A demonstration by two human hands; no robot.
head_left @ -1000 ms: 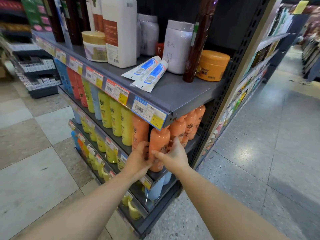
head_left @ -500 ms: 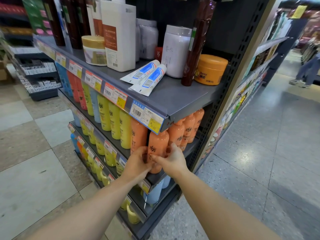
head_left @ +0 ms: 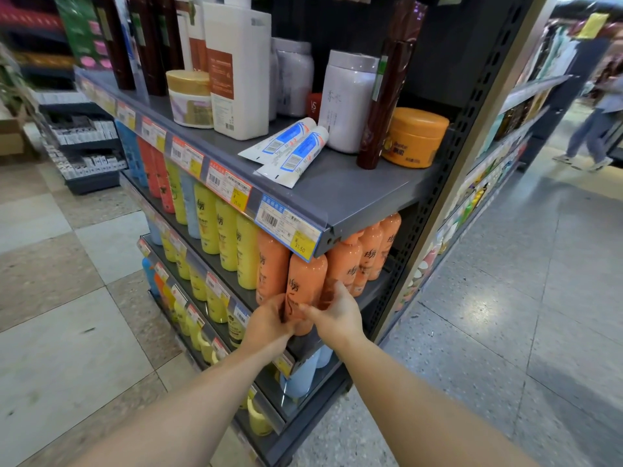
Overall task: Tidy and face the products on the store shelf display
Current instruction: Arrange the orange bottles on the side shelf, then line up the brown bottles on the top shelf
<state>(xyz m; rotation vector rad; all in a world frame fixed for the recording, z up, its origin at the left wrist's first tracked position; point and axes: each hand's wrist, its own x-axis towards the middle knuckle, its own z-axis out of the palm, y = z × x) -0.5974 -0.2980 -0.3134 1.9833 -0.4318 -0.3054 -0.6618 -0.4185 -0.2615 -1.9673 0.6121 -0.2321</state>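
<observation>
— What are the hands doing, from where you stand?

— Both are wrapped round one orange bottle (head_left: 305, 284) at the front of the middle shelf (head_left: 367, 296). The left hand (head_left: 269, 323) cups its lower left side, the right hand (head_left: 337, 315) its lower right, fingers curled onto the plastic. The bottle stands upright at the shelf's edge, label with dark lettering facing out.

— And beside it?

— Another orange bottle (head_left: 271, 267) touches it on the left, and more orange ones (head_left: 369, 251) run back behind it toward the upright post (head_left: 472, 136). Left of those stands a row of yellow bottles (head_left: 226, 230), then pale blue, red and blue ones further along.

— Below?

— A lower shelf with small yellow bottles (head_left: 215, 301) and a pale blue bottle (head_left: 303, 375) under the hands, close to the floor (head_left: 505, 332).

— Above?

— The top shelf (head_left: 354, 193) has price tags (head_left: 286, 224) along its lip. Two white-and-blue tubes (head_left: 296, 153) lie flat on it side by side, near the front. Behind them stand a tall white bottle (head_left: 237, 72), a gold-lidded jar (head_left: 190, 97), a white canister (head_left: 347, 102), a slim brown bottle (head_left: 384, 106) and an orange jar (head_left: 416, 138).

— Anyone else about?

— A blurred person (head_left: 596, 129) far down the aisle on the right.
</observation>
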